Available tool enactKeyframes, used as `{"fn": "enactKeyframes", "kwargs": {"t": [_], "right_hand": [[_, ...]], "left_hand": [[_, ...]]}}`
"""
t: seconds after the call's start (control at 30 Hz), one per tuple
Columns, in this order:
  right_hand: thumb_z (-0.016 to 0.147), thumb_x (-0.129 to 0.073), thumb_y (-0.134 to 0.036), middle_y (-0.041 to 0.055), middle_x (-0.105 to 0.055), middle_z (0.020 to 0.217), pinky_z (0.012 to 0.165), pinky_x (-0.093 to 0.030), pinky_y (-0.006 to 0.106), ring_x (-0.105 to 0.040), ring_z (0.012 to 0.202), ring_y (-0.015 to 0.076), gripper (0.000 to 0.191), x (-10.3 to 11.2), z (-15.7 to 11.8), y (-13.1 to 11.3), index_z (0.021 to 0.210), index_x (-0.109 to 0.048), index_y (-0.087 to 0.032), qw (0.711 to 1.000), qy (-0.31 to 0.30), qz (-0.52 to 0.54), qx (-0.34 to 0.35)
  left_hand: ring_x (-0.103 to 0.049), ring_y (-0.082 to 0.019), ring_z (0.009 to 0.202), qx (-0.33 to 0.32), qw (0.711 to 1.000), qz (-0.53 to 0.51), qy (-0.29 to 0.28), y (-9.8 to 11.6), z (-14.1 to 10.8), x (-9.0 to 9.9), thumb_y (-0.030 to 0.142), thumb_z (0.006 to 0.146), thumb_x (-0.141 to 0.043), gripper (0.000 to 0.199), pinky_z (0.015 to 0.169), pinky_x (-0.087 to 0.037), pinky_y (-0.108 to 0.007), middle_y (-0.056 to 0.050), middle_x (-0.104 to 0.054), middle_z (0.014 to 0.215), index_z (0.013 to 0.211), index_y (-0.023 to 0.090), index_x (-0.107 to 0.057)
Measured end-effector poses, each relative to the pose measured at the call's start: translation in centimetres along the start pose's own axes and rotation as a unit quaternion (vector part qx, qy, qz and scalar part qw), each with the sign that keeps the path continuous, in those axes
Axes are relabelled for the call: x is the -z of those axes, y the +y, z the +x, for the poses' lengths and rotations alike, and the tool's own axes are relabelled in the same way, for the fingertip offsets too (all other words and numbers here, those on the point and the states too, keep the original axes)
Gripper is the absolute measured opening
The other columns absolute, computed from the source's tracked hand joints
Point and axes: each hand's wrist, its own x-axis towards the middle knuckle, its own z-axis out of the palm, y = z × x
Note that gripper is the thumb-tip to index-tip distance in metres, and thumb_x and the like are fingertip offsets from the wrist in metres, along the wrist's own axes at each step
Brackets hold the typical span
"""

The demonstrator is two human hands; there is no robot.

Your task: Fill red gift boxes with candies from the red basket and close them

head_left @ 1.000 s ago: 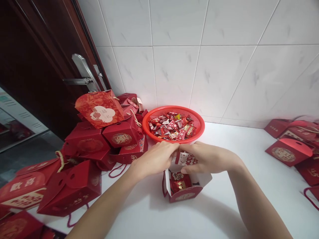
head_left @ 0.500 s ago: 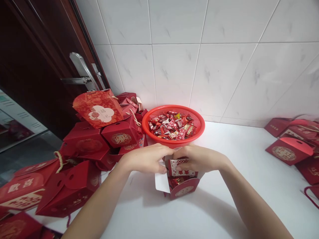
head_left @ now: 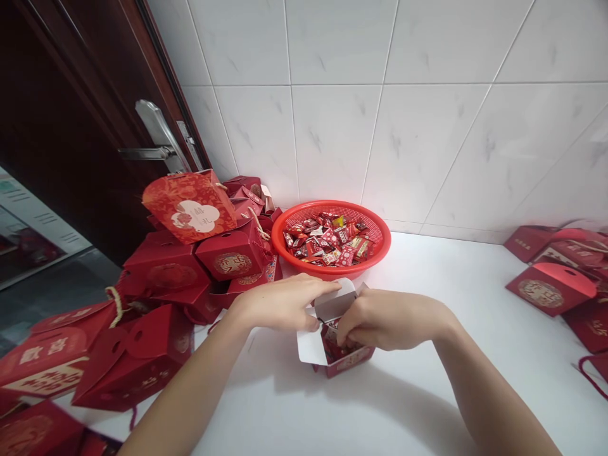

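Note:
A small red gift box [head_left: 350,362] stands open on the white table, its white inner flaps [head_left: 312,344] spread. Wrapped sweets [head_left: 331,342] show inside it. My left hand [head_left: 280,304] grips the box at its back left corner, thumb and fingers closed about the wall and flap. From the right, my right hand [head_left: 380,320] reaches down into the box with curled fingers. Its fingertips are among the sweets, and what they hold is hidden. Behind the box is a red plastic basket [head_left: 380,253] with many wrapped sweets in it.
Red gift boxes [head_left: 166,266] are piled along the left, with rope handles, beside a dark door [head_left: 71,95]. More red boxes [head_left: 551,288] stand at the right edge. A tiled wall [head_left: 342,139] rises behind the white table [head_left: 427,380].
My right hand has moved down into the box with the red-and-white packet, which is now mostly out of sight. The box's back flap has come into view. My left hand has hardly moved.

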Motion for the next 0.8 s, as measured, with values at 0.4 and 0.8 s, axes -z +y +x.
{"fn": "enactKeyframes", "kwargs": {"t": [0.4, 0.8], "right_hand": [[0.085, -0.052, -0.016, 0.0059, -0.066, 0.076, 0.054, -0.030, 0.027, -0.054, 0.066, 0.0161, 0.018, -1.7, 2.3, -0.2, 0.075, -0.067, -0.015, 0.970, -0.031, -0.157, -0.184], [0.085, -0.063, -0.029, 0.0060, -0.070, 0.104, 0.073, -0.048, 0.030, -0.063, 0.091, 0.0220, 0.022, 1.5, -4.2, 0.3, 0.105, -0.070, -0.023, 0.970, 0.221, -0.022, -0.103]], "left_hand": [[-0.061, -0.025, 0.111, -0.039, 0.999, -0.024, -0.002, 0.0, 0.1, 0.0, 0.021, 0.078, -0.058, 0.062, 0.081, -0.046, -0.025, -0.004, -0.065, 0.130, 0.139, 0.026, -0.053], [-0.062, -0.024, 0.112, -0.041, 0.997, -0.066, 0.007, -0.2, -0.1, 0.5, 0.042, 0.090, -0.058, 0.054, 0.085, -0.046, -0.026, -0.007, -0.060, 0.140, 0.141, 0.025, -0.054]]}}
